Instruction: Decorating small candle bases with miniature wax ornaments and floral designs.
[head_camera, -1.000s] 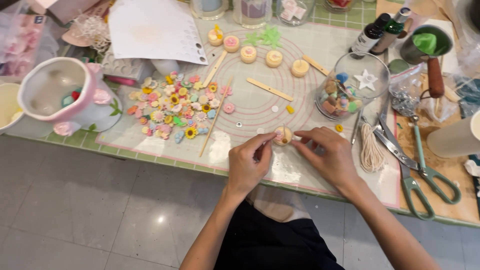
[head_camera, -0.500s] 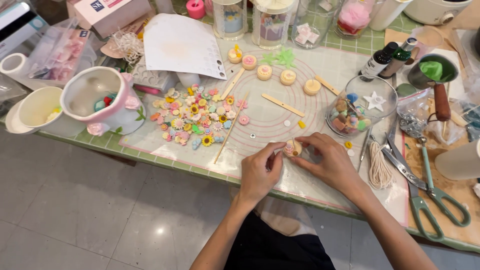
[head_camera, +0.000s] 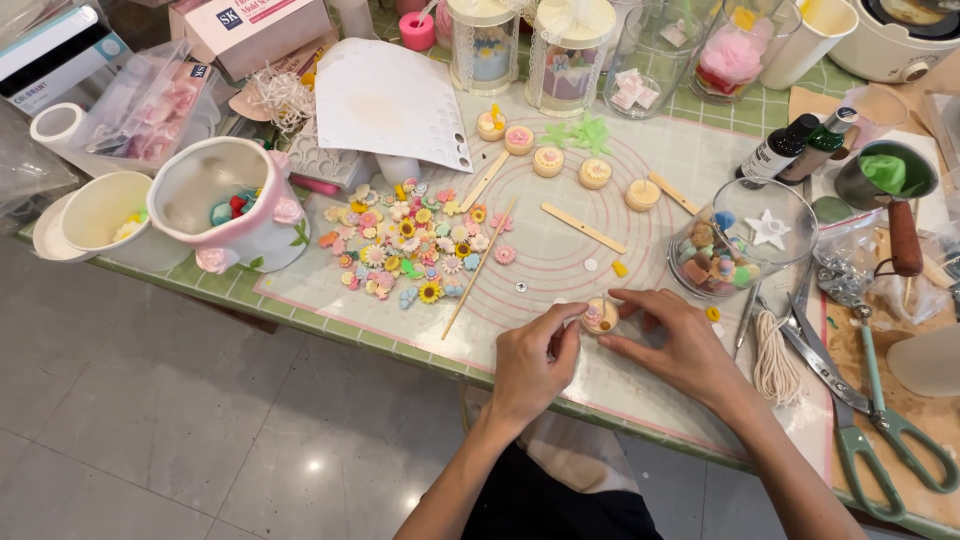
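Fingers of both hands meet on one small round candle (head_camera: 600, 315), which sits on the near part of the clear mat (head_camera: 560, 250). Left hand (head_camera: 530, 365) comes from the near side; its thumb and first finger are almost closed and pinch the left edge of the candle. Right hand (head_camera: 680, 345) lies just to the right; its fingers are bent and lightly closed, with the tips touching the right and far edge of the candle. On top of the candle I see small pink and brown pieces, but they are too small to tell exactly.

To the left of the hands, a long thin wooden skewer (head_camera: 480, 268) lies slanted on the mat, and beyond it a heap of small coloured flowers (head_camera: 410, 250) is spread. Farther left stands a white cup with pink roses (head_camera: 235, 205), with some coloured pieces inside. On the far part of the mat, several other small candles (head_camera: 595, 173) stand in a loose row, and flat wooden sticks (head_camera: 582, 227) lie near them.

To the right of the hands, a glass bowl (head_camera: 740, 240) holds coloured pieces and a white star. Near the right hand lies a bundle of white wick string (head_camera: 772, 345), and farther right green-handled scissors (head_camera: 885, 430) rest on the table.
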